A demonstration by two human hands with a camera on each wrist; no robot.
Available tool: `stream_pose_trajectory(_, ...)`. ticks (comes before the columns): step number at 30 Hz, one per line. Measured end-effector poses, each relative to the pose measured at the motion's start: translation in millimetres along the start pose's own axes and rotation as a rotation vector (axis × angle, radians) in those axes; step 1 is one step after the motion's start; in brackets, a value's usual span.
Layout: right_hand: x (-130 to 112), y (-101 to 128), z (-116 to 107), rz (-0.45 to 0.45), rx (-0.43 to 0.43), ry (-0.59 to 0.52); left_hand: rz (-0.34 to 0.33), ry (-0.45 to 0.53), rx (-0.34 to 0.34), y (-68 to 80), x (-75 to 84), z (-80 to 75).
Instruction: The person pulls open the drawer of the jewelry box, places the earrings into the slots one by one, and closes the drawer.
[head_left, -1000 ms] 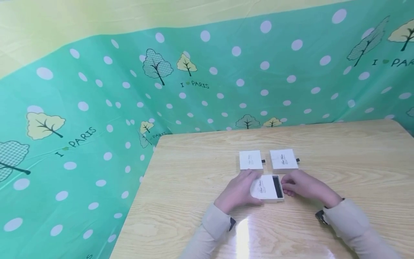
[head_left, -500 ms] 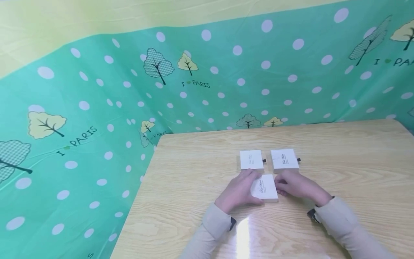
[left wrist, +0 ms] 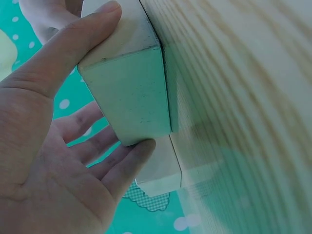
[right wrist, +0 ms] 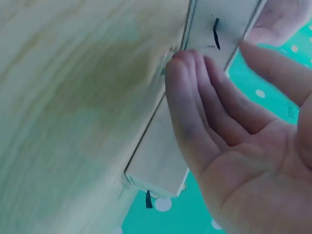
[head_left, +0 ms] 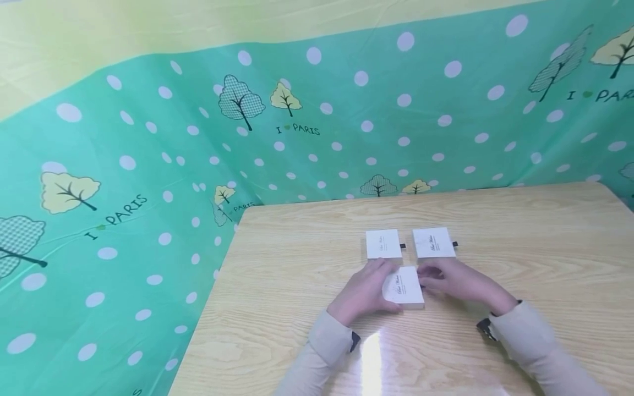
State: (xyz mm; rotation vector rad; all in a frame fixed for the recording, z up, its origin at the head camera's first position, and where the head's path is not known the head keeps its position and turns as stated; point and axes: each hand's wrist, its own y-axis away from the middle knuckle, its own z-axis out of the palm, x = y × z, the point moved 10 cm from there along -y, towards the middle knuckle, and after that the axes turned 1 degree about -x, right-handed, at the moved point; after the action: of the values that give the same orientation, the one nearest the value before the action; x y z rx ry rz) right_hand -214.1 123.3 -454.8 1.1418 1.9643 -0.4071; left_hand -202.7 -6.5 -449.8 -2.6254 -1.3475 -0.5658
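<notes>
A small white box [head_left: 405, 287] lies on the wooden table [head_left: 545, 247] nearest me. My left hand [head_left: 378, 289] grips its left end; in the left wrist view the thumb [left wrist: 73, 48] lies along one side of the box [left wrist: 129, 87] and the fingers [left wrist: 129, 163] along the opposite side. My right hand [head_left: 431, 281] is at the box's right end. In the right wrist view its straight fingertips [right wrist: 187, 68] press against the end face by a black pull tab [right wrist: 215, 33]. No black inside shows on the box.
Two more white boxes [head_left: 383, 243] [head_left: 433, 242] with black tabs lie side by side just beyond my hands. A green dotted cloth [head_left: 148, 165] hangs behind and to the left of the table. The table's left edge runs near my left sleeve.
One second ago the near box's drawer stuck out to the right, showing a black inside. My right hand has moved left and the drawer now sits inside. The left hand stayed put.
</notes>
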Motion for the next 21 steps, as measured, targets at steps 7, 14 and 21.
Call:
stream_pose_trajectory(7, -17.2, 5.9, -1.0, -0.081, -0.010, 0.030, -0.011, 0.014, 0.009, 0.9, -1.4, 0.2)
stream_pose_trajectory(14, -19.3, 7.5, -1.8, -0.023, 0.024, 0.083, -0.016, 0.021, 0.010, 0.5, -2.1, 0.6)
stream_pose_trajectory(21, -32.2, 4.7, 9.2, -0.105, -0.008, 0.168, -0.015, 0.053, -0.002, 0.6, -1.7, 2.4)
